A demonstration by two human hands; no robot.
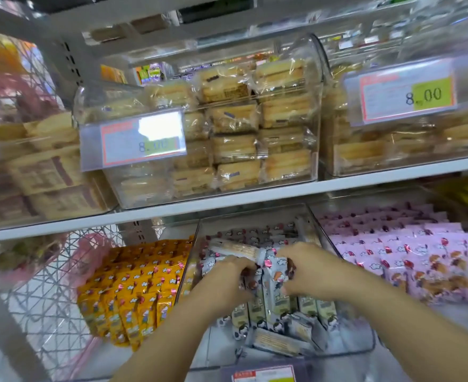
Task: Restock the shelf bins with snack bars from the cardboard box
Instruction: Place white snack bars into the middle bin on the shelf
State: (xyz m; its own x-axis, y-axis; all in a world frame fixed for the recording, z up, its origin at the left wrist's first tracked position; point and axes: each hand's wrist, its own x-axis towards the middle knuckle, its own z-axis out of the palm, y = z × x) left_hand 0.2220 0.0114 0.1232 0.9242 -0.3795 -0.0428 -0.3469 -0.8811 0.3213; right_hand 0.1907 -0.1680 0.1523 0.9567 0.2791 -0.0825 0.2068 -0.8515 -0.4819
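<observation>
head view, only view: all notes below come from it.
left hand [227,274]: centre of frame, inside the bin. Fingers are curled down onto the tops of the grey-wrapped bars and pinch them from the left.
right hand [303,267]: just right of centre, fingers curled and pinching the same clump from the right. I read both hands as closed on it.
snack bars [273,292]: the held clump sits between the two hands, in the middle of the bin. Both hands are equally near.
long axis, held bars: runs top to bottom in the frame. The bars stand on end, tops towards the back of the shelf, and match the row packed below them.
middle bin [325,230]: clear plastic, lower centre of the frame, partly filled.
loose bar [235,249]: lies crosswise on top, long axis left to right, just above the left hand.
front bar [277,341]: lies flat at the lower centre, also crosswise.
coming move, my judgement: press the clump down into the row, keeping it upright.
neighbours: yellow packs [133,293] to the left, pink packs [409,257] to the right.
cardboard box: not in view.
</observation>
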